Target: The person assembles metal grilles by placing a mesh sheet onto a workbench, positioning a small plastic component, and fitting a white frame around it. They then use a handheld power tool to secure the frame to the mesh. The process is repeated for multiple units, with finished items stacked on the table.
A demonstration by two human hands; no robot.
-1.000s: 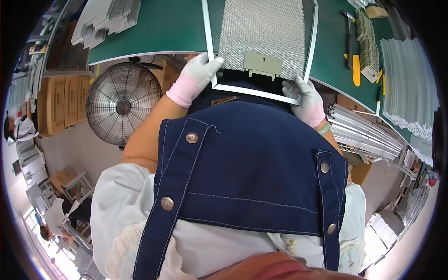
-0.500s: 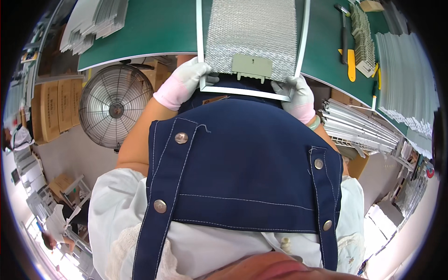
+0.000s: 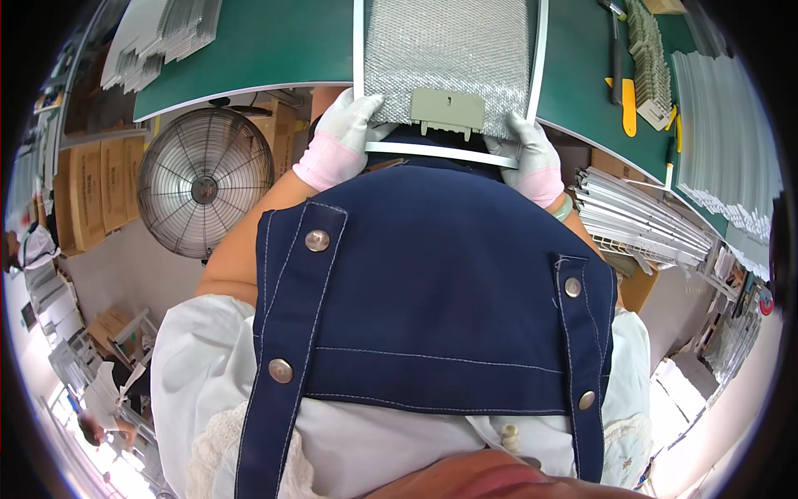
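Observation:
A white metal frame (image 3: 440, 153) surrounds a silver mesh panel (image 3: 449, 50), with its near end reaching over the table edge toward my apron. A grey-green plastic piece (image 3: 447, 110) with small prongs sits on the panel's near edge. My left hand (image 3: 337, 137), in a white glove with a pink cuff, is closed around the frame's left side near the corner, thumb toward the mesh. My right hand (image 3: 536, 162), gloved alike, grips the right side near its corner, thumb beside the panel's corner. Some fingers of both hands are hidden beneath.
On the green table (image 3: 258, 50) lie white strips (image 3: 158, 41) at left. To the right are a hammer (image 3: 616, 58), a yellow scraper (image 3: 628, 108), stacked plastic pieces (image 3: 648, 62) and pale panels (image 3: 723, 133). A floor fan (image 3: 204, 190) stands at left; metal bars (image 3: 636, 218) lie below right.
The frame's near bar has shifted slightly away from me. Both hands have moved a little up along the frame's sides, their thumbs now nearer the mesh edges.

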